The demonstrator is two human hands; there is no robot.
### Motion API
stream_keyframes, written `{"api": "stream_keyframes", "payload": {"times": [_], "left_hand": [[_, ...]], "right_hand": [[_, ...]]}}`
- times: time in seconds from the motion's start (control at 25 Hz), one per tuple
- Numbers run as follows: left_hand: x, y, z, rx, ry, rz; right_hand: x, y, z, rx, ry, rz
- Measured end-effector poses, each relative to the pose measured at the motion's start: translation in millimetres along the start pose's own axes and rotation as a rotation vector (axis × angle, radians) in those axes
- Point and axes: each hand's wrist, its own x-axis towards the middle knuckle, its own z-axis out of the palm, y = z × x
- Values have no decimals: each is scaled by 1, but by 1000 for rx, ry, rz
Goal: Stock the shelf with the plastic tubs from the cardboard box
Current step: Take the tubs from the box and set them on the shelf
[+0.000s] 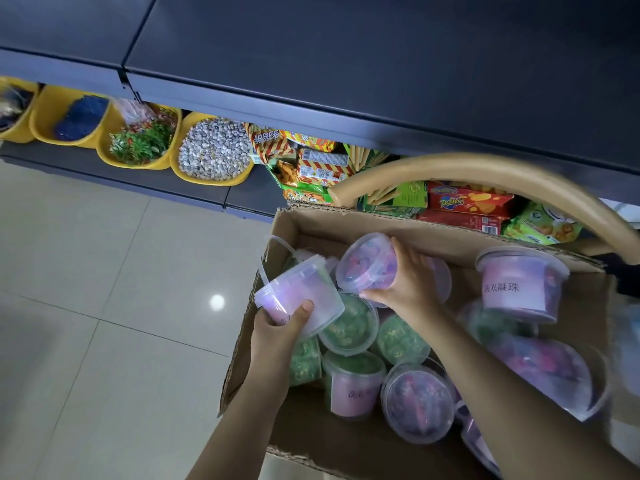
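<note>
While nothing has made it onto the shelf yet, two tubs are in hand. The fingers (304, 308) of the left hand (277, 329) are curled round the handled tub (301, 292), with the thumb pressed on its side. It's held tilted just over the left edge of the cardboard box (381, 225). The right hand (408, 278) is clamped on a second tub (363, 261), which is lying on its side on top of the pile with its lid turned left. The thumb is tucked below it and the other fingers are hooked over the top. Both tubs look pinkish-purple inside.

Further out, the box is pretty full tbh. Green tubs (349, 323) are packed under and between the hands, and pink tubs (417, 401) are seen nearer the camera. An upright labelled tub (523, 285) is stood by the far right corner. At least ten can be counted, but the right edge is blurred so no exact number can be given.

Beyond the box, no tubs are seen on the dark shelf (381, 57) in the part that's shown. The lower shelf (145, 174) is taken up by yellow bins (211, 150) and snack packets (311, 157). So the job is judged barely started: a first pair is gripped, nothing is placed, and the whole boxful is left to be moved.
</note>
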Motion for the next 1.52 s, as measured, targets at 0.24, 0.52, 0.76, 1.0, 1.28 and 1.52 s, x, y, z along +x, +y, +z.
{"api": "stream_keyframes", "payload": {"times": [0.24, 0.52, 0.76, 1.0, 1.28, 1.52], "left_hand": [[-20, 9, -26, -91, -97, 63], [-61, 41, -100, -194, -307, 170], [-102, 122, -212, -238, -364, 404], [-128, 236, -295, -159, -397, 672], [-110, 387, -319, -88, -387, 897], [-88, 492, -309, -43, -424, 958]], "right_hand": [[-48, -14, -29, 601, -37, 334], [-123, -89, -66, 861, 79, 386], [-186, -215, -126, 943, 256, 173], [-185, -333, -195, 1053, 379, -15], [-123, -425, -278, 1164, 466, -240], [-52, -472, -337, 1167, 567, -338]]}}
